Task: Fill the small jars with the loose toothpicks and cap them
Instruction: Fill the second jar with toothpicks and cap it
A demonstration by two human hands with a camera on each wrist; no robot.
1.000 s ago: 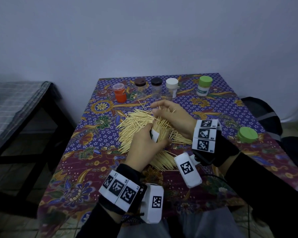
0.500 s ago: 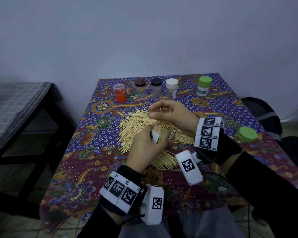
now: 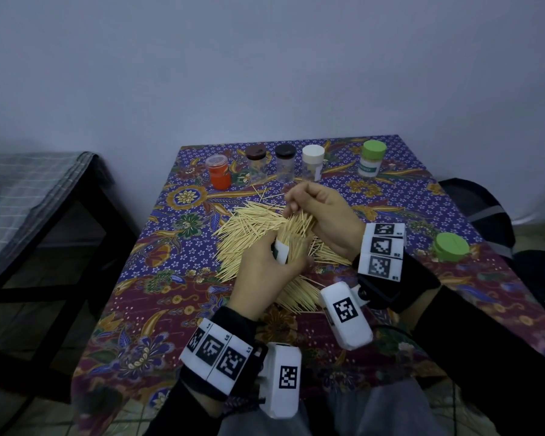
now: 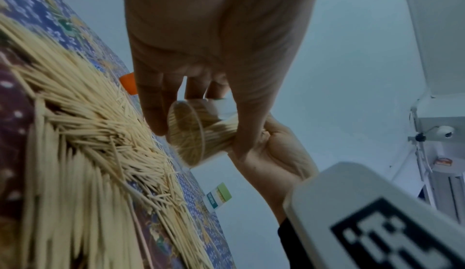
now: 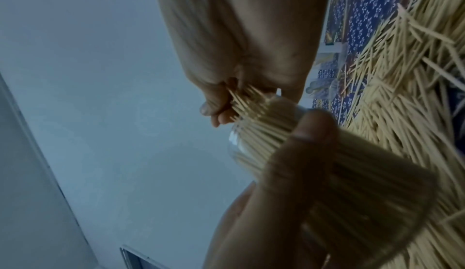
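My left hand (image 3: 266,259) grips a small clear jar (image 3: 281,251) with a white label, held just above the table and packed with toothpicks. From underneath, the jar's round base (image 4: 186,132) shows between my left fingers (image 4: 153,110). My right hand (image 3: 291,209) is over the jar's mouth and pinches the sticking-out toothpick tips (image 5: 241,102). My left thumb (image 5: 309,134) lies across the jar's side. A big pile of loose toothpicks (image 3: 249,225) is spread on the patterned tablecloth (image 3: 177,278) beneath both hands.
Along the table's far edge stand several capped jars: orange (image 3: 219,171), brown lid (image 3: 256,162), dark lid (image 3: 285,162), white lid (image 3: 312,162) and green lid (image 3: 372,158). A loose green lid (image 3: 450,247) lies at the right. A dark bench (image 3: 44,196) stands left of the table.
My right hand has shifted slightly over the jar's mouth while still pinching the toothpick tips. My left hand has kept the jar in about the same place.
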